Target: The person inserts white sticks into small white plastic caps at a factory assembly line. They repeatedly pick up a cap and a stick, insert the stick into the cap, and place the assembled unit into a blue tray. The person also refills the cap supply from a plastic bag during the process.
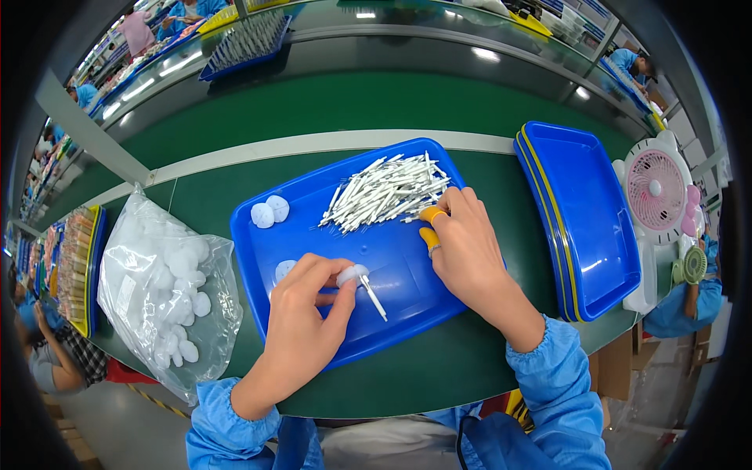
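My left hand (305, 301) pinches a white round cap (352, 274) between thumb and fingers. Thin white sticks (374, 299) poke out from this cap, slanting down to the right. My right hand (470, 251) wears yellow finger covers on its thumb and forefinger. Its curled fingers are at the right edge of a heap of thin white sticks with fine wire ends (388, 192), their tips a little apart. Both hands are over a blue tray (251, 251). Two loose white round caps (270, 211) lie at the tray's left, and another (285, 269) is beside my left hand.
Left of the tray lies a clear plastic bag (141, 274) of white caps. Stacked blue and yellow trays (591, 227) stand at the right, beside a pink and white fan (656, 188). A filled blue tray (247, 47) sits beyond the green table. Other people work farther off.
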Demonstrator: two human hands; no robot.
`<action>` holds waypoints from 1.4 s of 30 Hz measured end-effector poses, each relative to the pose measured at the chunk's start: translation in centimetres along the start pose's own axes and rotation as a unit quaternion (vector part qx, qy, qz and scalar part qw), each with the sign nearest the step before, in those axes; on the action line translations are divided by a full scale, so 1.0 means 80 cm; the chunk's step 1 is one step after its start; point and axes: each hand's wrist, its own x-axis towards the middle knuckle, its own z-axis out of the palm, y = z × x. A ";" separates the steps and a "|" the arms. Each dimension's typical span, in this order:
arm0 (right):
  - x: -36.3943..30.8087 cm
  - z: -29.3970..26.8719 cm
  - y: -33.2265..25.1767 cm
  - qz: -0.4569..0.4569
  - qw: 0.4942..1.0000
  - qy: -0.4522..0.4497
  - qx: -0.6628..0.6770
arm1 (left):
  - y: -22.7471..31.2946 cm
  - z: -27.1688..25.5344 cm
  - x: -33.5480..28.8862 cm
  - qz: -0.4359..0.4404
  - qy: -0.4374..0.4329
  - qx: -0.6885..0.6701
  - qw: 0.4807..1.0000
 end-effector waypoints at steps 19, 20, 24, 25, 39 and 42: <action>-0.039 -0.038 -0.050 -0.075 0.946 -0.136 0.284 | -0.002 0.004 0.000 0.008 -0.016 -0.031 0.999; -0.039 -0.037 -0.049 -0.077 0.947 -0.134 0.282 | -0.002 0.005 0.000 0.013 -0.013 -0.026 0.999; -0.040 -0.032 -0.042 -0.065 0.954 -0.129 0.264 | -0.003 0.007 0.000 0.033 0.000 0.000 0.999; -0.039 -0.032 -0.042 -0.066 0.957 -0.127 0.253 | -0.003 0.007 0.000 0.037 0.004 0.007 0.999; -0.049 -0.016 -0.071 -0.038 0.947 -0.029 0.317 | -0.006 0.016 -0.008 0.057 0.017 0.014 0.998; -0.056 -0.009 -0.072 -0.035 0.949 -0.012 0.312 | -0.004 0.017 -0.013 0.058 0.016 0.025 0.998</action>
